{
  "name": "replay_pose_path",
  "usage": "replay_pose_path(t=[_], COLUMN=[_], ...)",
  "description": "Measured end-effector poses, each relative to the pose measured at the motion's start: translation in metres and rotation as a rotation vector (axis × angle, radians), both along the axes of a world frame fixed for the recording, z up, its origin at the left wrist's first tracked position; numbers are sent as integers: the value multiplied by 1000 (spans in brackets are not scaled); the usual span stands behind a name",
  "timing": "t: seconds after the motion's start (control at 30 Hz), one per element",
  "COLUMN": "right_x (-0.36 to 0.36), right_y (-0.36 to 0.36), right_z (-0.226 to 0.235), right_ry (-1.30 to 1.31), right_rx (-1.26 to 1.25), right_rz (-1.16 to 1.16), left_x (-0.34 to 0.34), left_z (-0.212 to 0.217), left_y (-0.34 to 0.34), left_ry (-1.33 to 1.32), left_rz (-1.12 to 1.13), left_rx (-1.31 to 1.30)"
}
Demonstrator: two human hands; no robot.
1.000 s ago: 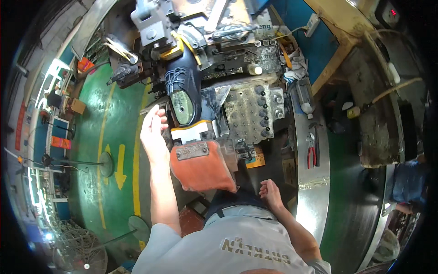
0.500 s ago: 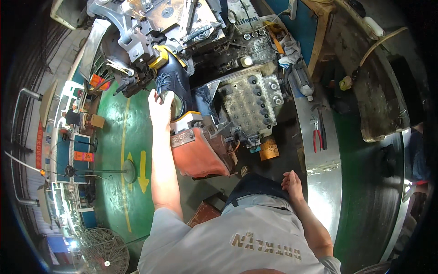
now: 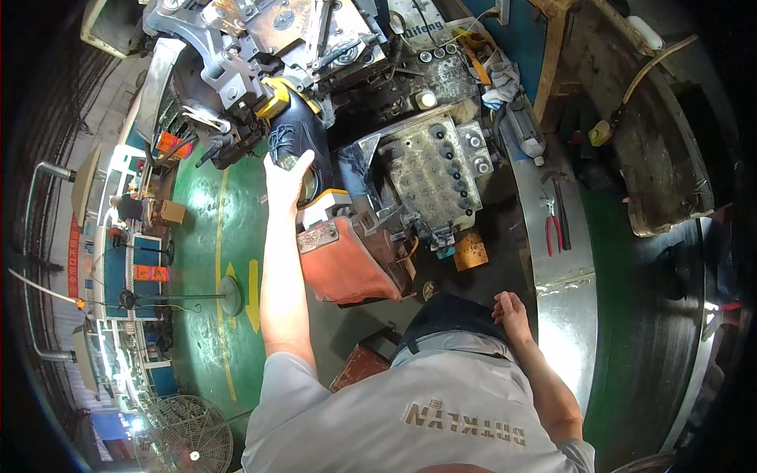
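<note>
A dark navy lace-up shoe (image 3: 306, 132) is clamped in the machine, its toe end between yellow pads (image 3: 276, 96). Its heel end points toward me, beside a white and yellow-edged support (image 3: 325, 206). My left hand (image 3: 285, 180) grips the shoe around its opening, the thumb over the collar and the fingers along the laced side; some fingertips are hidden. My right hand (image 3: 511, 309) hangs by my thigh with its fingers loosely curled, and I see nothing in it.
An orange-red cover (image 3: 347, 264) sits below the shoe. A studded metal plate (image 3: 430, 177) stands to its right. Red-handled pliers (image 3: 552, 225) lie on a metal ledge (image 3: 564, 296) at the right. A stand (image 3: 229, 296) and a caged fan (image 3: 185, 437) are on the left.
The view has shifted slightly. My left hand stays on the shoe, and its thumb has moved a little across the collar. My right hand remains low by my thigh.
</note>
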State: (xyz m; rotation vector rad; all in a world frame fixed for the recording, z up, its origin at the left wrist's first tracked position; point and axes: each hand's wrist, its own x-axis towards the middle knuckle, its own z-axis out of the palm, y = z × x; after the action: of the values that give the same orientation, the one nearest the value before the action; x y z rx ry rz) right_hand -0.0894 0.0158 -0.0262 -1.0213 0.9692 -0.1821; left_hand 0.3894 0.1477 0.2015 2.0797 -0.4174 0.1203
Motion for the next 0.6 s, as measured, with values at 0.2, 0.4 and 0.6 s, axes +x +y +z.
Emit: replay_pose_path(t=[0.2, 0.4, 0.6], right_x=[4, 9, 10], right_y=[5, 6, 9], right_z=[-1, 5, 4], right_ry=[23, 50, 63], right_rx=[-33, -47, -99], right_rz=[20, 66, 118], left_x=[-1, -5, 6], left_z=[0, 2, -8], left_y=[-3, -4, 1], left_ry=[-7, 62, 33], left_rz=[-26, -19, 23], left_rx=[-50, -82, -28])
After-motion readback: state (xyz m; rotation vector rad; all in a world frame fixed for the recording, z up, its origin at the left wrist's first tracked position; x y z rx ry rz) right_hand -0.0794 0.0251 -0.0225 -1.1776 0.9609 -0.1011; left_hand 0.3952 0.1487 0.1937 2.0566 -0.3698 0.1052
